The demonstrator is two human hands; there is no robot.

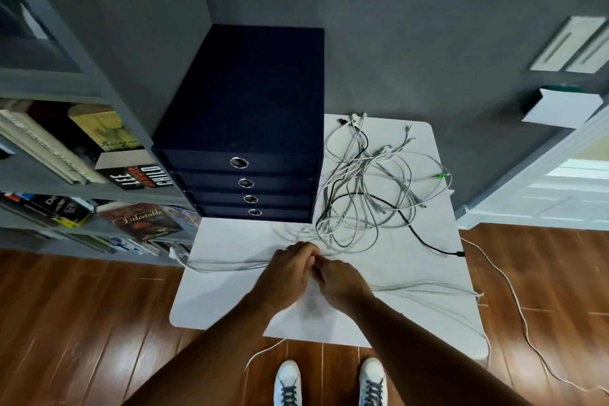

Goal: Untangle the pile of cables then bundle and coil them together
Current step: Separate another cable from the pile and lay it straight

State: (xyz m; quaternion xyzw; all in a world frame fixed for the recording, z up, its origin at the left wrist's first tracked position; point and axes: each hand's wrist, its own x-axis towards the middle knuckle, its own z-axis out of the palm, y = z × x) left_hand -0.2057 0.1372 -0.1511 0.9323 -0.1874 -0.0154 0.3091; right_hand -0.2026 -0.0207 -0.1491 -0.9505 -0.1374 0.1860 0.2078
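Forearms reach forward; left hand [290, 269] and right hand [342, 280] knuckles-up, fingertips meeting, pinching grey cable strands [428, 287] | tangled cable pile [362, 194] just beyond on white counter [230, 293], beside navy drawer box [244, 128] | bookshelf [66, 158] left, wood floor [82, 323] below

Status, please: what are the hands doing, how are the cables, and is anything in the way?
Left hand and right hand pinching white cables at table front. Tangled pile lies behind them. Drawer box beside pile, not blocking.
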